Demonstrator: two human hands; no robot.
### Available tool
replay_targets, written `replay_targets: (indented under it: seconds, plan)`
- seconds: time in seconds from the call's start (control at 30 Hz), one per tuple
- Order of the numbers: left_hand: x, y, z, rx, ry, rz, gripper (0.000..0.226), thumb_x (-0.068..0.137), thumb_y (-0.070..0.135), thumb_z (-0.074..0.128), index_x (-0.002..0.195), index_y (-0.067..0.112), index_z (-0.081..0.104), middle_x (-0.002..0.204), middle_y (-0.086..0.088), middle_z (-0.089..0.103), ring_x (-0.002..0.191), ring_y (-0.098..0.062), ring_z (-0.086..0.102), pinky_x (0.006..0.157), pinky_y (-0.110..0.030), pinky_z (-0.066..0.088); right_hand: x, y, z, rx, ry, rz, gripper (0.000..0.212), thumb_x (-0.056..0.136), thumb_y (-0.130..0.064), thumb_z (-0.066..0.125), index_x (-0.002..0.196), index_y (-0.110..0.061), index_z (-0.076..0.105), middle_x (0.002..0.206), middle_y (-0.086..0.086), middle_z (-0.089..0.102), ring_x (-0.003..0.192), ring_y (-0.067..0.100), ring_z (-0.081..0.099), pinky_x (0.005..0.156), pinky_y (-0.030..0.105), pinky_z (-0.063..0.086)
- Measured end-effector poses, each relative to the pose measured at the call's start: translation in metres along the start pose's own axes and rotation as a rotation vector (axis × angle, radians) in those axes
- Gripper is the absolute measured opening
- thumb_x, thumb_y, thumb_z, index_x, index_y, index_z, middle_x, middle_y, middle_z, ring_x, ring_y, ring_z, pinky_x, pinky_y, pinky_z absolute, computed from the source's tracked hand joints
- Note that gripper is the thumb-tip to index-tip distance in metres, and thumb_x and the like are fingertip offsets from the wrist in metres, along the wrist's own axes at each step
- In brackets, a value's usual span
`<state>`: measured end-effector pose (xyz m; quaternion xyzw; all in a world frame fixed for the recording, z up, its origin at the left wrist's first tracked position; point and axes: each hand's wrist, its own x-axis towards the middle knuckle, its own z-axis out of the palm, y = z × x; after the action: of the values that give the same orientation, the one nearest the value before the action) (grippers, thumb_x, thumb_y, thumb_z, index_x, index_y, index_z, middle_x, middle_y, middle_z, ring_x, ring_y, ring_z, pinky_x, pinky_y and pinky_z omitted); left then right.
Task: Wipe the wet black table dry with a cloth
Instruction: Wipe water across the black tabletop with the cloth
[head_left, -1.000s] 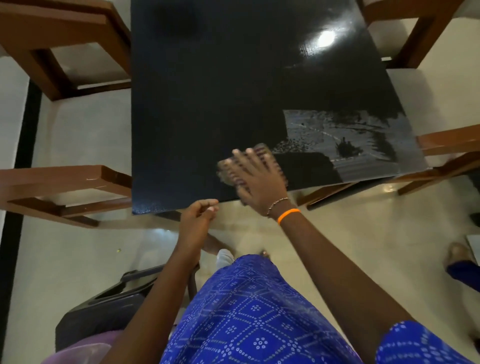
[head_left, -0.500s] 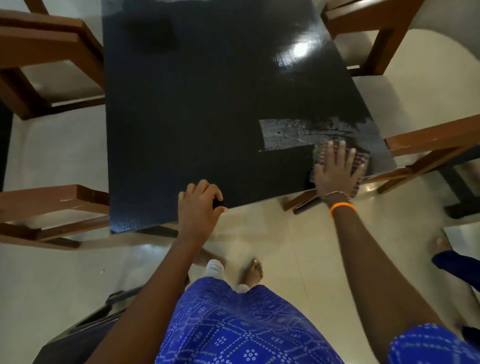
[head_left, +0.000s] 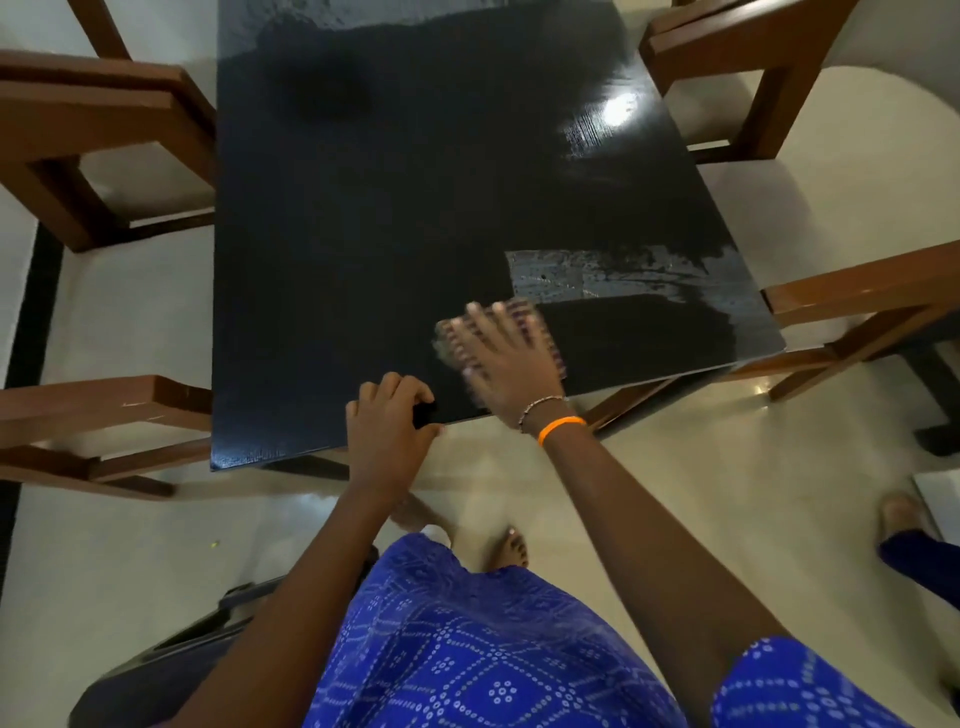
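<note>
Moved since half a second ago: right hand (head_left: 506, 358) and cloth (head_left: 540, 325), from the table's right near corner leftward to a spot close to the middle of the near edge, with a dull dark band showing where they passed. Right hand: fingers straight and spread, palm flat on the cloth, blurred by motion; the spread likely serves to keep the whole cloth pressed to the surface so it soaks rather than skids. Cloth: checked, mostly hidden under the palm, its edges showing past the fingertips, lying flat on the table (head_left: 363, 234). Left hand (head_left: 387, 423): fingers curled over the near table edge, thumb below the rim, gripping it (probably a brace, steadying the body against the sideways push of the wiping arm). Table: black, glossy, seen from above. Wet patch (head_left: 597, 275): a pale, streaked film just beyond the cloth and to its right, running to the right edge; a second pale strip lies at the far edge. Judgement: the near band looks dry, the streaked film remains, so the next strokes need to shift one cloth-width farther from the body. Chairs (head_left: 93, 135): brown wood, set on both sides of the table. Floor (head_left: 779, 493): pale tile, reflecting light.
</note>
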<state>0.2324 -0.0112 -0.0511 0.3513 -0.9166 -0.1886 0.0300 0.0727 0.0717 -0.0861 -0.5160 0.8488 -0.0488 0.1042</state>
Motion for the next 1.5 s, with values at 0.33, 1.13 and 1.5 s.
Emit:
replay_targets:
  seconds: [0.33, 1.13, 1.5]
  plan:
    - [0.015, 0.04, 0.011, -0.022, -0.043, 0.109, 0.041, 0.072, 0.02, 0.074, 0.109, 0.023, 0.054, 0.106, 0.003, 0.056, 0.098, -0.018, 0.046, 0.077, -0.025, 0.024, -0.026, 0.16, -0.028, 0.0, 0.107, 0.626, 0.059, 0.096, -0.033, 0.037, 0.149, -0.024, 0.013, 0.158, 0.004, 0.008, 0.145, 0.031, 0.005, 0.114, 0.058, 0.003]
    - [0.092, 0.054, 0.01, -0.206, -0.17, 0.198, 0.016, 0.087, 0.024, 0.058, 0.102, 0.026, 0.057, 0.1, 0.009, 0.056, 0.09, 0.0, 0.039, 0.078, -0.02, 0.021, 0.014, 0.189, -0.043, -0.038, 0.067, 0.556, 0.069, 0.084, -0.048, 0.015, 0.148, -0.025, 0.016, 0.158, 0.005, 0.013, 0.145, 0.031, 0.01, 0.113, 0.055, 0.007]
    - [0.127, 0.033, 0.0, -0.425, 0.032, -0.119, 0.027, 0.086, 0.009, 0.055, 0.107, 0.025, 0.055, 0.094, 0.012, 0.057, 0.089, -0.008, 0.049, 0.082, -0.024, 0.025, 0.107, 0.045, -0.024, 0.058, 0.083, 0.434, 0.067, 0.083, -0.044, 0.016, 0.148, -0.026, 0.017, 0.158, 0.005, 0.013, 0.145, 0.032, 0.008, 0.112, 0.058, 0.0]
